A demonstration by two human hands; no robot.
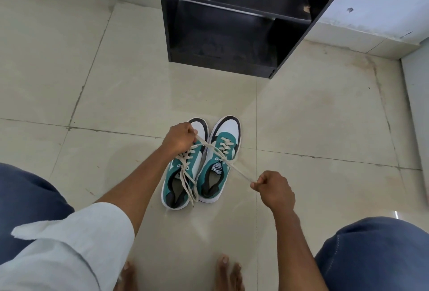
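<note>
**Teal sneakers: one lace pulled, no knot yet**

Teal, white and black in colour, two in count. Placed on the tiled floor [301,128], left sneaker [197,156] just beside right sneaker [219,167], toes toward one black shelf unit [232,35]. Both threaded through the eyelets already; looks finished on that part.

Seems only at the start of the tying. Taut lace [239,171] of the right sneaker crossed above the tongue, one end gripped in the curled left hand [180,138] over the front part of the left sneaker, other end pinched by the right hand [275,189], out to the right of both shoes. Hands well apart, each closed around its own end. No knot and no bow visible yet.

Probably left to do: make the knot and bow here, then tie the loose lace [189,188] of the left sneaker, now hanging untied across the heel opening.

Counted: two sneakers, two laces, two hands, two bare feet [228,272] at the lower edge, one shelf unit.
</note>
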